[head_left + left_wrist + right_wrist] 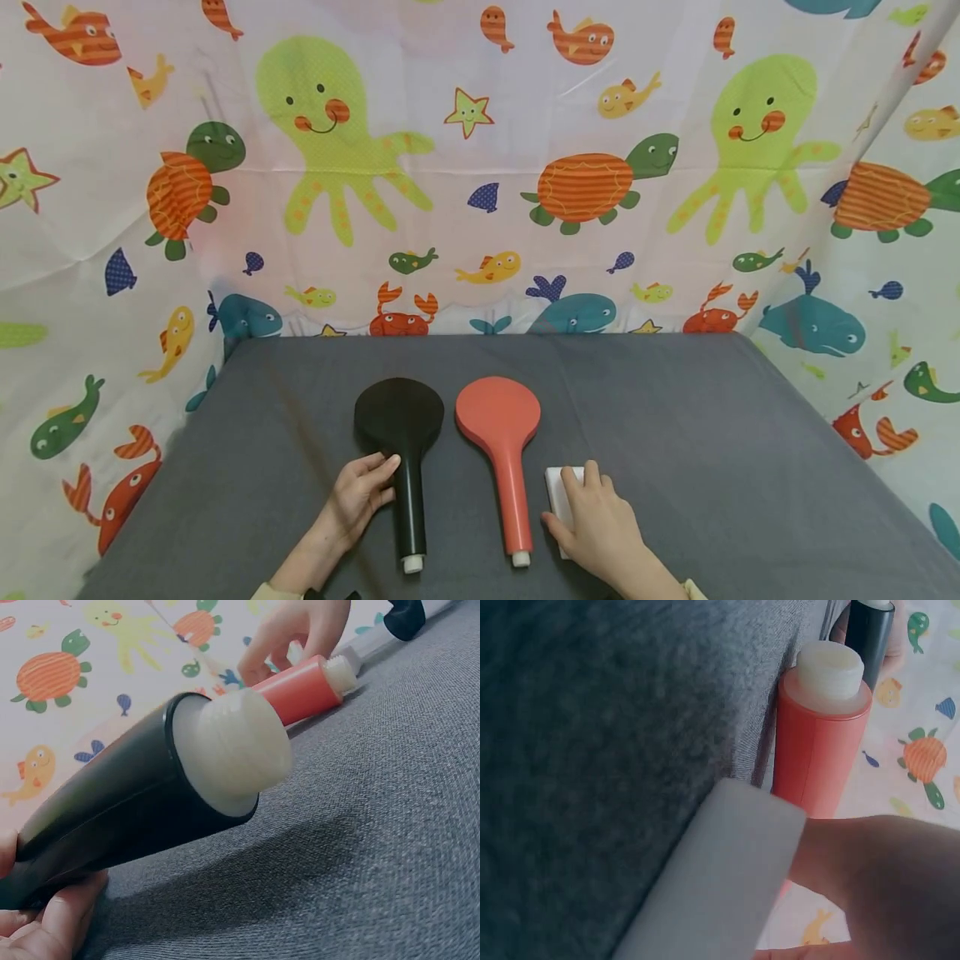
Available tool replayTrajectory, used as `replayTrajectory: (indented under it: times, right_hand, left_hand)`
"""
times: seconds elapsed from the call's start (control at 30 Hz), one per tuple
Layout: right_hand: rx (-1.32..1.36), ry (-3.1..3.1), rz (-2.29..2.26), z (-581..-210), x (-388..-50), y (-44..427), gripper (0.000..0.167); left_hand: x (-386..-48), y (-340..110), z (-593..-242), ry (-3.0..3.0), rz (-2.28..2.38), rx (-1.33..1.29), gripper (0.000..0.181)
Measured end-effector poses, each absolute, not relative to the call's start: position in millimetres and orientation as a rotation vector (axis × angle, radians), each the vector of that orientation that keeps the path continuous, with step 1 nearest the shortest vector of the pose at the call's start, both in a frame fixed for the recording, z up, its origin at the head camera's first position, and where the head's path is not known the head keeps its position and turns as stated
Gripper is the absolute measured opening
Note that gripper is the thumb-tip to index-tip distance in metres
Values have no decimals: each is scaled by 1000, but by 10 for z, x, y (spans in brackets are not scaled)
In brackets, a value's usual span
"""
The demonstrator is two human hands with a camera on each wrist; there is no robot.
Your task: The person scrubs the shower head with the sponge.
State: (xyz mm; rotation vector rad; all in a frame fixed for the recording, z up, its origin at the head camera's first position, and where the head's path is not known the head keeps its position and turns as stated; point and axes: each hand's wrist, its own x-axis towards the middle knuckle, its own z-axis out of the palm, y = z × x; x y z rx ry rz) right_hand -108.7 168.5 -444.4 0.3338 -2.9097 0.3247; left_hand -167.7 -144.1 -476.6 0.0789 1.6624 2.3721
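Observation:
A black shower head (pixel 399 412) lies with its round head away from me and its handle towards me. My left hand (pixel 360 496) pinches its neck, thumb on top and fingers at the left side and underneath. Its white threaded end (pixel 244 742) shows close up in the left wrist view. To its right lies a coral-red shower head (pixel 498 408), touched by neither hand. My right hand (pixel 600 525) holds a white rectangular block (pixel 720 877), thumb at the left edge and fingers over the top; the hand hides much of it in the head view.
Grey cloth (pixel 675 417) covers the table. A white curtain (pixel 465 242) printed with sea animals hangs behind it and along both sides. The coral-red shower head's white threaded end (pixel 830 671) points towards me, between the two hands.

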Motion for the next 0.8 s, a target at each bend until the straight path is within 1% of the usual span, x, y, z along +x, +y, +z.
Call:
replayTrajectory:
  times: [0.2, 0.43, 0.6, 0.7, 0.8]
  right_hand:
    - [332, -2906, 288, -4458, -1076, 1681, 53]
    - [325, -2923, 250, -4462, -1075, 1663, 51]
    - [338, -2917, 207, -4462, -1077, 1646, 49]
    - [373, -2869, 164, -4449, -1078, 1657, 44]
    - [408, -2807, 141, -4388, -1091, 1682, 40]
  left_hand:
    - [-1705, -1460, -4776, 1667, 2346, 46, 17]
    - [-1710, -1498, -4745, 1716, 2256, 41, 29]
    - [-1711, -1521, -4695, 1905, 2130, -15, 34]
    - [-1703, -1540, -4650, 2066, 2022, -24, 29]
    - [-1675, -1577, -4572, 2359, 1804, 65, 29]
